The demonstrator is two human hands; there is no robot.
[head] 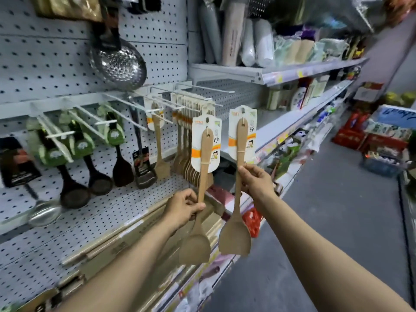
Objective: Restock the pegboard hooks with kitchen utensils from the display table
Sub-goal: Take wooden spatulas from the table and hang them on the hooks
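Hanging step – left hand (pixel 185 204) and right hand (pixel 256 179) each grip a wooden spatula, cards up; next, thread card holes onto the hook (pixel 198 101).

Each hand, left hand (pixel 183 207) and right hand (pixel 255 180), grips a carded wooden spatula upright before the pegboard (pixel 56 61).
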